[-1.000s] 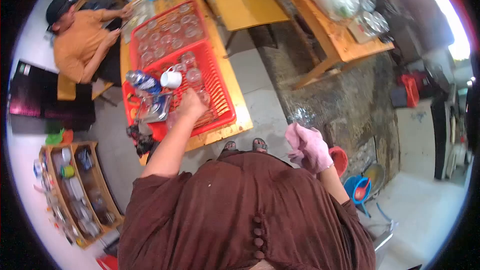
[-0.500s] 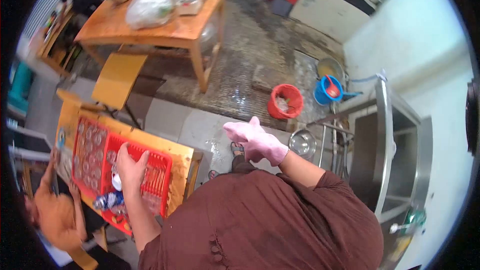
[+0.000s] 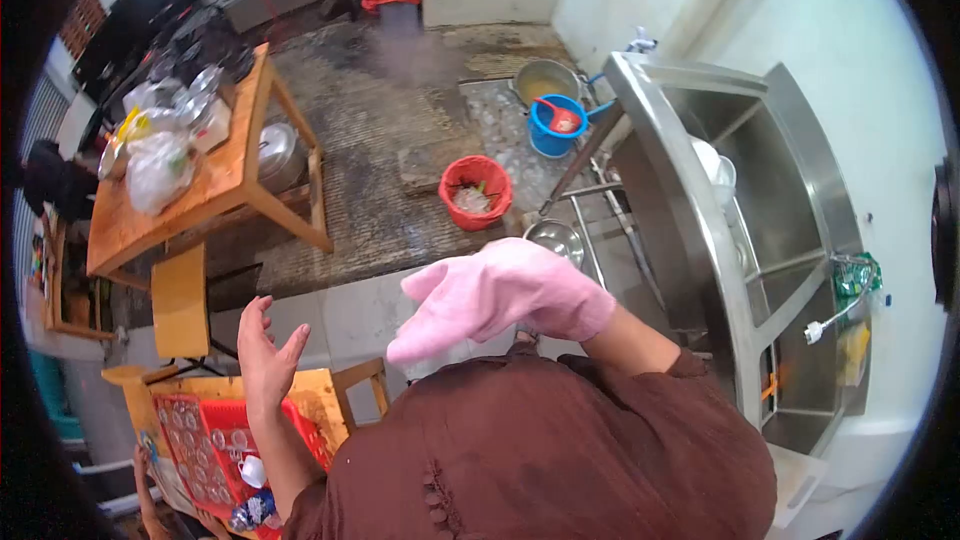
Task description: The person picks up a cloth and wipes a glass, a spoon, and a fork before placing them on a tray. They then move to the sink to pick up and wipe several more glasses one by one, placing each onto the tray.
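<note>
My left hand (image 3: 268, 355) is bare and raised at the left. Its fingers and thumb are spread apart with nothing between them. It overlaps the far edge of the wooden table (image 3: 315, 405) in this view. A pink cloth glove (image 3: 500, 295) covers my right hand (image 3: 545, 290) as far as the wrist, in front of my body. The glove's two blunt ends point left and stand apart; the separate fingers do not show. Below my left hand, red baskets (image 3: 300, 425) hold several clear glasses (image 3: 190, 450) and a white cup (image 3: 252, 470).
A steel sink (image 3: 690, 230) stands along the right wall. On the floor ahead are a red bucket (image 3: 475, 192), a blue bucket (image 3: 556, 130) and a metal bowl (image 3: 556, 240). A wooden table (image 3: 200, 180) carries bags at the left. A person's arm (image 3: 145, 495) shows at lower left.
My view has swung right toward the sink. My left hand has moved from over the red basket to beyond the table's edge. The gloved right hand appears closer and larger.
</note>
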A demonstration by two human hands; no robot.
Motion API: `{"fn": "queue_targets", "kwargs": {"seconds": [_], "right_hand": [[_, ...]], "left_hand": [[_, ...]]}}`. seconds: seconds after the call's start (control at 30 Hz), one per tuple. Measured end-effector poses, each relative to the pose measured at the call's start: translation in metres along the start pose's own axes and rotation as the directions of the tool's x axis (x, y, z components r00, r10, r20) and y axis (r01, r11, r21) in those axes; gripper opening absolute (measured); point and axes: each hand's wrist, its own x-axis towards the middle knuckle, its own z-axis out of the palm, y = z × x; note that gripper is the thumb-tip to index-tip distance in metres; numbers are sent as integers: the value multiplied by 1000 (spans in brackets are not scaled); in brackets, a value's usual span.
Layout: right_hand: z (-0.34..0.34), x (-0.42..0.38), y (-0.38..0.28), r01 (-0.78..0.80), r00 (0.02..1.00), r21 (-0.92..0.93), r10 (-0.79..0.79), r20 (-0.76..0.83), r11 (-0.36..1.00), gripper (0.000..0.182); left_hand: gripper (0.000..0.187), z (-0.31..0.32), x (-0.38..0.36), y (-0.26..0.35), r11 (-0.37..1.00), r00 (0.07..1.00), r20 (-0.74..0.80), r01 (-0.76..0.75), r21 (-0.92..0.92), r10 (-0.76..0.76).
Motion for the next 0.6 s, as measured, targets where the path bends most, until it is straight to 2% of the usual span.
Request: {"fn": "queue_targets", "kwargs": {"seconds": [0.1, 0.17, 0.2, 0.23, 0.27, 0.3, 0.33, 0.37, 0.4, 0.43, 0.47, 0.5, 0.53, 0.57, 0.6], "right_hand": [[-46, -42, -18, 171, 982, -53, -174, -71, 984, 21], [-84, -76, -29, 328, 936, -158, -344, -82, 931, 15], [-106, -96, -30, 441, 883, -223, -464, -63, 869, 12], [-132, -118, -28, 598, 783, -280, -621, 5, 751, 10], [-155, -137, -27, 738, 654, -302, -749, 102, 603, 8], [-173, -159, -31, 795, 573, -330, -808, 137, 509, 9], [-175, -173, -43, 784, 585, -341, -802, 125, 519, 9], [-169, -187, -60, 479, 745, -500, -635, -204, 722, 7], [-159, -200, -80, 101, 735, -513, -412, -539, 852, 6], [-148, -213, -99, -274, 557, -377, -173, -813, 885, 6], [-141, -224, -113, -571, 247, -120, 31, -969, 812, 7], [-139, -235, -120, -731, -132, 207, 162, -978, 650, 9], [-146, -251, -121, -733, -148, 220, 165, -975, 644, 9], [-157, -274, -120, -675, 112, -10, 89, -990, 738, 8], [-170, -303, -118, -552, 355, -224, -17, -935, 803, 10]], "left_hand": [[60, 31, 11, 55, 994, 985, 129, -112, 0, 111], [57, 56, 15, 98, 975, 934, 283, -201, -94, 220], [55, 67, 17, 121, 955, 892, 345, -250, -162, 292], [55, 78, 20, 144, 951, 882, 359, -263, -161, 305], [55, 88, 23, 166, 910, 820, 399, -344, -231, 411], [54, 99, 25, 188, 859, 746, 429, -413, -303, 510], [54, 109, 26, 211, 855, 733, 442, -420, -305, 517], [54, 120, 27, 235, 803, 681, 428, -471, -366, 594], [53, 130, 27, 257, 745, 624, 410, -515, -425, 665], [53, 139, 25, 280, 741, 608, 425, -519, -427, 671], [51, 148, 22, 303, 659, 512, 415, -571, -489, 752], [49, 156, 19, 326, 571, 412, 396, -609, -550, 821], [49, 163, 14, 348, 567, 398, 405, -610, -553, 823], [45, 169, 9, 370, 542, 315, 456, -636, -550, 832], [42, 178, 5, 390, 514, 230, 505, -660, -547, 832]]}}
